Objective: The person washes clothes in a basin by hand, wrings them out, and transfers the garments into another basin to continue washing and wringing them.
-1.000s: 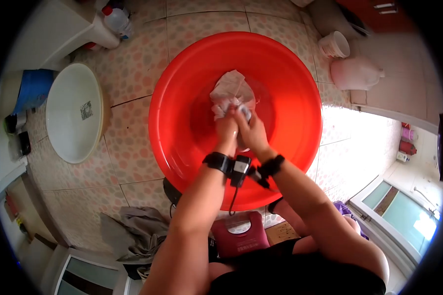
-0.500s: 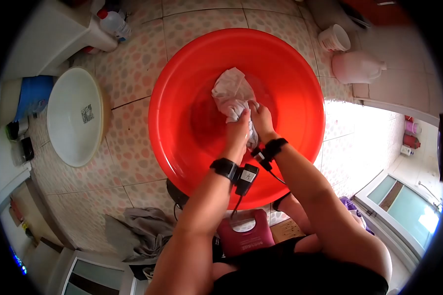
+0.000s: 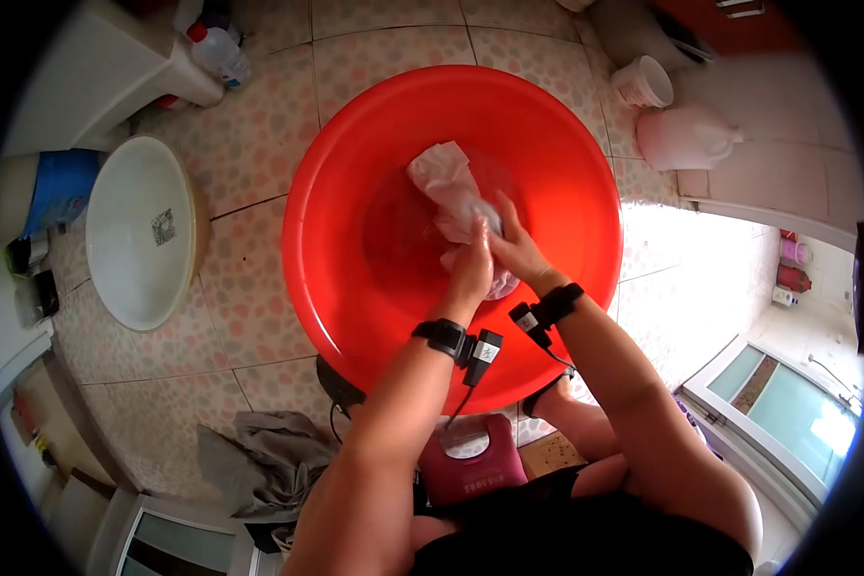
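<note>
A pale, wet-looking cloth is bunched in the big red basin. My left hand grips the cloth from the near left, thumb pointing up. Pressed against it from the right is my right hand, its fingers fairly straight along the cloth, which is squeezed between both palms. One end of the cloth spreads beyond my fingertips toward the far side, and another bulges out below my hands. The part between the palms is hidden. Black straps with small cabled devices circle both wrists.
On the tiled floor to the left stands a white basin. A grey garment lies at lower left, near a dark red stool or scale-like object. Back right are a white bucket and a pink jug; a red-capped bottle is back left.
My right hand has opened out from a tight grip to straighter fingers against the cloth. The cloth's lower end now bulges out below my hands. The view has shifted slightly.
</note>
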### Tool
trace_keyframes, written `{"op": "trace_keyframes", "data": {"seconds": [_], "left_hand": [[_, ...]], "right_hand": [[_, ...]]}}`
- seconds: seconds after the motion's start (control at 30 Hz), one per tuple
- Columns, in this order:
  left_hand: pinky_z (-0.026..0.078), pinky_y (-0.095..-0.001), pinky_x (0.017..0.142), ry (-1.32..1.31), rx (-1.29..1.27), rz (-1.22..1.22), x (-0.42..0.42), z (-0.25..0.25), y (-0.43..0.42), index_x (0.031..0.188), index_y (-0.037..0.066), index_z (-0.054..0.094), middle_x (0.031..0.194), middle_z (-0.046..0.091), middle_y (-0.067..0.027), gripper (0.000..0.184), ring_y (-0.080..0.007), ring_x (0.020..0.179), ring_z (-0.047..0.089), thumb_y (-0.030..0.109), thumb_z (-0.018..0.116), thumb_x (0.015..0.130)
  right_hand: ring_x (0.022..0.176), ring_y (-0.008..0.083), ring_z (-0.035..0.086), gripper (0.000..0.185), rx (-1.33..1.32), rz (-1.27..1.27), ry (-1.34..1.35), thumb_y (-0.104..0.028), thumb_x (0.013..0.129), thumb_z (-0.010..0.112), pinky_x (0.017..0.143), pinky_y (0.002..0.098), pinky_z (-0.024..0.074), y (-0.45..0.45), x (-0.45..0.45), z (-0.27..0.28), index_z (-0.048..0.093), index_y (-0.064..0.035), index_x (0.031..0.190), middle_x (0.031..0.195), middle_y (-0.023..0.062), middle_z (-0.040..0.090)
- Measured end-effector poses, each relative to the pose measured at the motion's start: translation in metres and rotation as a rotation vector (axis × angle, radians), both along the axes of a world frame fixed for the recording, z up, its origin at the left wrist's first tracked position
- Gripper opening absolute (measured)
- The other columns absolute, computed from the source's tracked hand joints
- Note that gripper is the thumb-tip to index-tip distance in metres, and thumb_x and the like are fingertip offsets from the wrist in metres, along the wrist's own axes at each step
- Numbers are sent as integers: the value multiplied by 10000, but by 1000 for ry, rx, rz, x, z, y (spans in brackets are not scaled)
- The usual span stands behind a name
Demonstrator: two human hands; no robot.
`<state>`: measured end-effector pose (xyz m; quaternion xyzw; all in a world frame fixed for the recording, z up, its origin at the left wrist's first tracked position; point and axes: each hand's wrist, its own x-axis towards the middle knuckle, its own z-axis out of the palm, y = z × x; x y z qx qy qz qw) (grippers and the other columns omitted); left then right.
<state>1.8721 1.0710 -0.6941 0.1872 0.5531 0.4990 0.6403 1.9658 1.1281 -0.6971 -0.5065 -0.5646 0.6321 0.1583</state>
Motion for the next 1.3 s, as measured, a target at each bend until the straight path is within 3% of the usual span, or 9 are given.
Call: {"op": "trace_keyframes", "data": {"seconds": [0.2, 0.27, 0.43, 0.6, 0.8, 0.9, 1.0, 1.13, 1.3], "left_hand": [[282, -325, 1010, -174, -135, 296, -7, -27, -14, 1356, -3, 200, 1362, 302, -160, 831, -258, 1243, 329, 641, 300, 842], [295, -383, 1003, -598, -274, 379, -16, -39, -9, 1324, 32, 279, 1302, 369, -144, 828, -280, 1209, 365, 689, 222, 824], [329, -379, 973, -987, -35, 327, -14, -34, -7, 1266, 44, 353, 1244, 434, -106, 678, -246, 1155, 415, 594, 274, 877], [417, -348, 868, -794, -189, 401, -13, -40, -6, 1118, 35, 480, 1059, 532, -80, 510, -208, 979, 515, 479, 465, 868], [459, -334, 775, -1066, -307, 203, -46, -34, -13, 1102, 72, 478, 960, 555, -77, 470, -214, 882, 539, 457, 534, 838], [477, -325, 681, -838, -402, 304, -19, -29, -12, 1084, 68, 480, 936, 557, -75, 412, -214, 819, 551, 413, 502, 861], [476, -412, 485, -473, -415, 393, -1, -3, -10, 1052, 45, 491, 959, 566, -89, 406, -226, 774, 587, 388, 519, 835], [459, -352, 509, -361, -397, 285, -12, -50, -18, 905, 0, 546, 845, 579, -106, 375, -202, 712, 574, 366, 541, 819], [418, -322, 426, -417, -408, 371, 11, -28, -20, 893, 2, 525, 737, 561, -84, 312, -191, 574, 547, 308, 505, 837]], "right_hand": [[1177, 289, 433, 798, 41, 235, -145, -339, 798, 612, 949, 341, 356, -27, 5, -30, 137, -48, 1369, 1240, 242, 430], [1180, 304, 429, 788, 53, 220, -69, -329, 788, 618, 956, 351, 349, -35, 7, -28, 160, -51, 1365, 1234, 242, 443], [1115, 335, 455, 617, 300, 315, -340, -175, 727, 617, 909, 372, 372, -11, 3, -3, 337, -25, 1257, 1139, 235, 481], [748, 327, 604, 454, 339, 210, -362, -159, 682, 588, 701, 369, 476, -14, 1, 17, 438, -43, 1094, 809, 164, 612], [621, 285, 596, 266, 88, 382, -83, -254, 792, 602, 582, 345, 469, -39, -16, 41, 544, -5, 864, 682, 151, 588], [691, 357, 581, 342, 444, 150, -476, -288, 828, 512, 631, 404, 462, -46, -24, 11, 591, 9, 678, 690, 196, 590], [720, 383, 575, 322, 330, -28, -705, -288, 832, 495, 656, 448, 448, -14, -11, -36, 603, -9, 715, 715, 221, 581], [670, 385, 585, 364, 639, 21, -468, -336, 843, 475, 632, 445, 451, -41, -28, -7, 619, -6, 787, 662, 232, 577], [533, 254, 571, 407, 239, -91, -554, -346, 862, 486, 522, 383, 434, -15, -13, -38, 594, 32, 757, 602, 191, 561]]}}
